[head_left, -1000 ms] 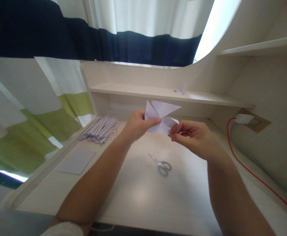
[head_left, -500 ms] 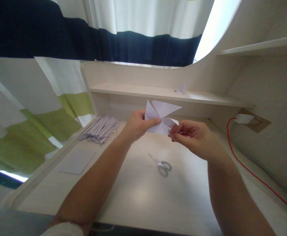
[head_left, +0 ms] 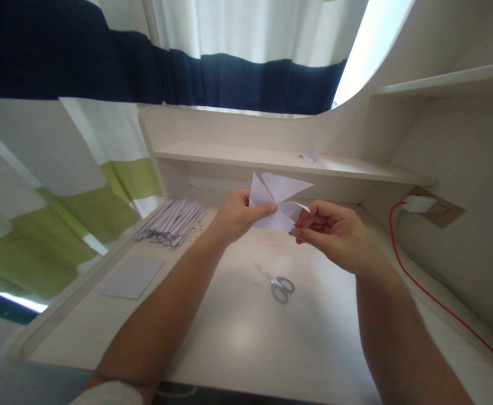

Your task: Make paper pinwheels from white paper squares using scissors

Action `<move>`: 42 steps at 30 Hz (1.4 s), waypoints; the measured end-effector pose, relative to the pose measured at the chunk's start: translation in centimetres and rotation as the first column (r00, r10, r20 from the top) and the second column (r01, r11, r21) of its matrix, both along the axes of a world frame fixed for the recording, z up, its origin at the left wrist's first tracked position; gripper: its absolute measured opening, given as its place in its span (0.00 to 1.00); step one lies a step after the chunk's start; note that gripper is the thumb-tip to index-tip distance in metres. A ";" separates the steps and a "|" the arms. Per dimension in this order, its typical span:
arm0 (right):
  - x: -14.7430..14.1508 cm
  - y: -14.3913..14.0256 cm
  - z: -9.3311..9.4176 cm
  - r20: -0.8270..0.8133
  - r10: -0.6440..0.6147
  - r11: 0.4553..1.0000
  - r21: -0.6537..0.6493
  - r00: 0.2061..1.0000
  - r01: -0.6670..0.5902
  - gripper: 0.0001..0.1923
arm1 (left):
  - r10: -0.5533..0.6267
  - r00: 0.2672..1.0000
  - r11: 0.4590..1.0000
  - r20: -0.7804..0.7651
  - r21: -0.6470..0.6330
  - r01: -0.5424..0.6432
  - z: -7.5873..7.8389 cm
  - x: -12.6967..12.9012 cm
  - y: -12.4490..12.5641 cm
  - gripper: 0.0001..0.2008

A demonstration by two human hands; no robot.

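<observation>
A pale sheet of paper (head_left: 286, 185), cut in from its corners into pointed flaps, is held up above the desk. My left hand (head_left: 243, 212) grips its left side, the thumb pressed near the middle where the cuts run in. At the lower right, my right hand (head_left: 328, 228) pinches a corner of the paper between thumb and fingers; one flap beside it is bent up. Below the hands lie scissors (head_left: 280, 288) with grey handles, their blades toward the upper left.
Left on the desk (head_left: 238, 349) are a pile of thin paper strips (head_left: 172, 222), small pale bits (head_left: 196, 230) and a stack of square paper (head_left: 133, 277). A small paper piece (head_left: 310, 153) stands on the shelf (head_left: 238, 154). A red cable (head_left: 432, 295) hangs at the right wall.
Hardly anything differs. My right fingers have shifted very slightly at the paper's lower right corner, and the bent flap's tip sits a little further right.
</observation>
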State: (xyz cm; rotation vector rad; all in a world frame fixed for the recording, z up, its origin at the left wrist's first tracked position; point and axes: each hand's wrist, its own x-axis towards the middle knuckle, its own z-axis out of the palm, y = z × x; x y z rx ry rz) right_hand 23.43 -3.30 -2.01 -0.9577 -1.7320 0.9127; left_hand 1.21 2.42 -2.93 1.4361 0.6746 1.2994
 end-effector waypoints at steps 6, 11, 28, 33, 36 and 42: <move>0.0 0.0 0.0 0.003 -0.006 0.999 -0.032 1.000 0.006 0.12 | 0.001 1.000 1.000 0.012 0.005 -0.001 -0.1 -0.2 0.2 0.12; 0.0 0.1 0.0 0.008 -0.025 1.000 -0.017 1.000 0.025 0.10 | 0.019 1.000 1.000 -0.001 0.006 -0.019 0.0 -0.1 0.2 0.13; -0.7 0.0 -1.0 -0.026 -0.121 0.993 -0.008 0.992 0.121 0.13 | 0.062 0.998 0.998 -0.010 -0.025 -0.063 -0.5 -0.2 1.2 0.16; 0.1 -1.2 -5.5 0.535 -0.149 0.962 -0.117 0.831 0.247 0.11 | 0.103 0.991 0.994 -0.083 -0.039 -0.106 -0.7 -0.5 1.7 0.15; 0.3 -1.7 -8.9 0.698 -0.072 0.945 -0.180 0.712 0.272 0.08 | 0.095 0.988 0.995 -0.118 -0.025 -0.099 -0.7 -0.6 1.7 0.14; -0.4 -1.0 -11.8 0.798 0.000 0.908 -0.252 0.603 0.333 0.08 | 0.129 0.981 0.990 -0.145 0.068 -0.121 -0.7 -0.7 1.7 0.12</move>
